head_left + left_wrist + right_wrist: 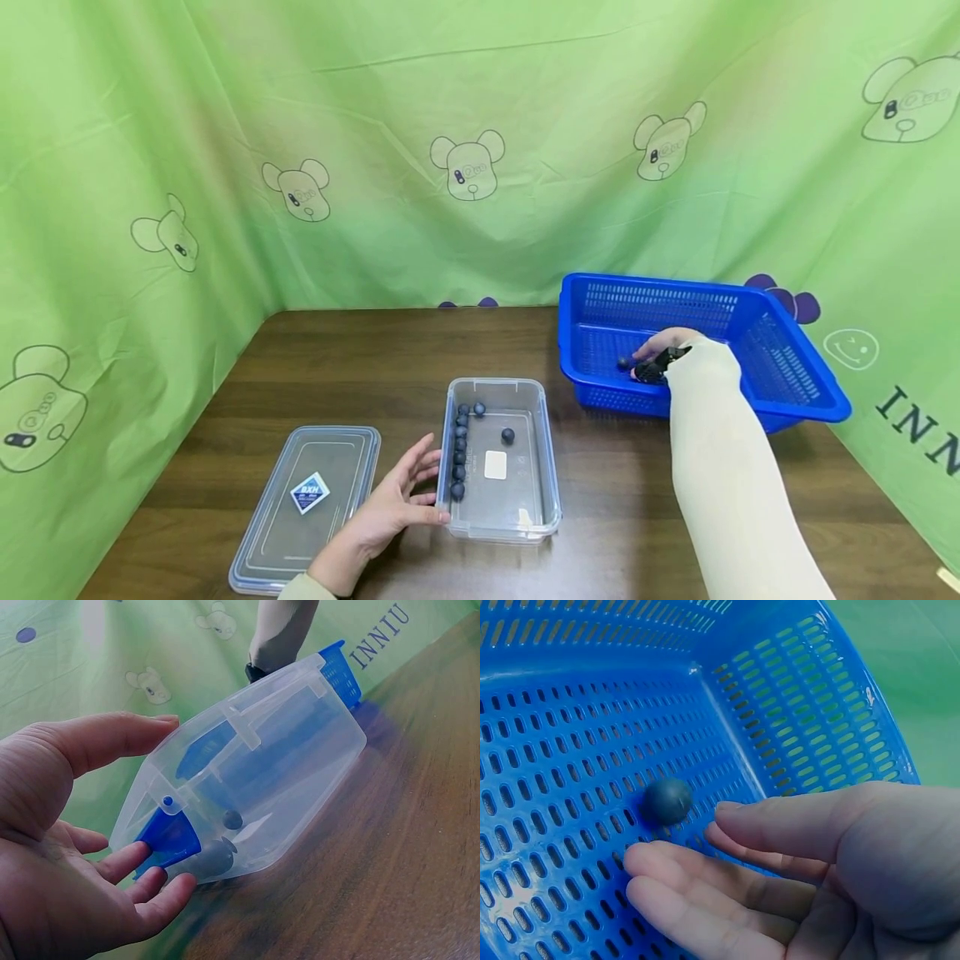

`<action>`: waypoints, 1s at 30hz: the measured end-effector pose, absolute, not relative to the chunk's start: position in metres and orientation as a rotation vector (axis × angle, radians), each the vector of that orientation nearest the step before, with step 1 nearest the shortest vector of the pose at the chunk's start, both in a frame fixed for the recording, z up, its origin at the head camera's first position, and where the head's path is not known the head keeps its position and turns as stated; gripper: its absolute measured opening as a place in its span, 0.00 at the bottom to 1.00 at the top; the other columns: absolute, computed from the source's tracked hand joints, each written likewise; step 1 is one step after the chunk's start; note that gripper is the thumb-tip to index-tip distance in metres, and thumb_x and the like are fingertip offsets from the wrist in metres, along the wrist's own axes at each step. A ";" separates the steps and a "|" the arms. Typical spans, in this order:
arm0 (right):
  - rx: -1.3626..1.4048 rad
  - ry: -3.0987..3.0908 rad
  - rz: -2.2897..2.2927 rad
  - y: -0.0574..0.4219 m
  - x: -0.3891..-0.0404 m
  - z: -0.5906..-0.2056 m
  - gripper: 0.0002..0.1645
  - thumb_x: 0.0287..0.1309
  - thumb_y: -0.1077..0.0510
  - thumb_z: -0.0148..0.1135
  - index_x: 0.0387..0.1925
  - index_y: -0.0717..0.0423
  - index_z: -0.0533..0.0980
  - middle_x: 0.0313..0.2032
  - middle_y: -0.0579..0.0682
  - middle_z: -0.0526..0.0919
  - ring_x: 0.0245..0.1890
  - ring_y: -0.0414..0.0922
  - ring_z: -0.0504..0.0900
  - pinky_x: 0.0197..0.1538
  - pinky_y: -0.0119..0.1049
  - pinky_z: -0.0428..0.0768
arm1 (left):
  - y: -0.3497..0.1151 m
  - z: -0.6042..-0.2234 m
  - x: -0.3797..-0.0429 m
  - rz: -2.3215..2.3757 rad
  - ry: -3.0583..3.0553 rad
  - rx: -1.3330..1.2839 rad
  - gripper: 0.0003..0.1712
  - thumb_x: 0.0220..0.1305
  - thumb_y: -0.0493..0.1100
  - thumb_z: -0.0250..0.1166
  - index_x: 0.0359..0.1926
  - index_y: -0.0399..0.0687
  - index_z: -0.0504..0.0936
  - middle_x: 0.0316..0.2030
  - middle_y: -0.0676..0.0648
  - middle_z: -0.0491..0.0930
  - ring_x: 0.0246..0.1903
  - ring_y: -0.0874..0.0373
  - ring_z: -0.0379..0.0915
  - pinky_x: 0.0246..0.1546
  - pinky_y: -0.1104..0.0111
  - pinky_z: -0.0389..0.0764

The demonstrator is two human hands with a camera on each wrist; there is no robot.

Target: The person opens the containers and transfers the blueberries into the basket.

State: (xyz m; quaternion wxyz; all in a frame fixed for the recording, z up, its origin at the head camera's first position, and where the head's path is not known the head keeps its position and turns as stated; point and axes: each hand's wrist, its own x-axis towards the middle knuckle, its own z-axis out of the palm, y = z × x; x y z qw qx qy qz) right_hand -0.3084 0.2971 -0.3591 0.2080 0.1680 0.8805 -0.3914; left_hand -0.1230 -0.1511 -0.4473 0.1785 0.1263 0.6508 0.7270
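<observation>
My left hand [390, 504] is beside a clear plastic container [521, 504], its thumb at the near left corner of the rim. The other fingers spread loosely along the container's left wall, as the left wrist view shows. Several small dark blue balls [461, 445], like blueberries, line that wall inside; another ball [507, 436] sits apart on the container floor. My right hand [670, 338] reaches into a blue plastic basket [645, 297]. In the right wrist view, one dark ball [669, 801] rests on the perforated basket floor, just ahead of the extended fingertips and thumb, with nothing held.
A clear lid [330, 533] with a blue and white label lies on the wooden table [360, 358] left of my left hand. The basket stands at the back right, against a green patterned cloth [390, 233] hanging behind and at the sides.
</observation>
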 end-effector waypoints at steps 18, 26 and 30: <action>0.137 1.861 -1.617 0.288 -0.359 -0.344 0.07 0.74 0.65 0.46 0.46 0.67 0.68 0.32 0.56 0.85 0.34 0.45 0.87 0.48 0.36 0.82 | -0.151 -0.448 -0.122 2.047 1.864 0.375 0.63 0.49 0.27 0.73 0.76 0.31 0.40 0.71 0.26 0.53 0.66 0.39 0.55 0.60 0.59 0.70; -0.104 1.948 -1.635 0.251 -0.349 -0.310 0.10 0.74 0.63 0.49 0.49 0.66 0.69 0.35 0.56 0.85 0.38 0.47 0.86 0.52 0.43 0.81 | -0.151 -0.448 -0.121 2.067 1.844 0.376 0.63 0.49 0.26 0.72 0.76 0.30 0.39 0.71 0.26 0.52 0.68 0.35 0.52 0.60 0.58 0.68; -0.183 2.001 -1.591 0.230 -0.340 -0.298 0.21 0.74 0.61 0.51 0.58 0.74 0.64 0.36 0.56 0.85 0.38 0.48 0.87 0.52 0.45 0.80 | -0.151 -0.447 -0.121 2.073 1.840 0.370 0.63 0.49 0.26 0.72 0.76 0.30 0.39 0.71 0.26 0.52 0.68 0.34 0.51 0.61 0.58 0.68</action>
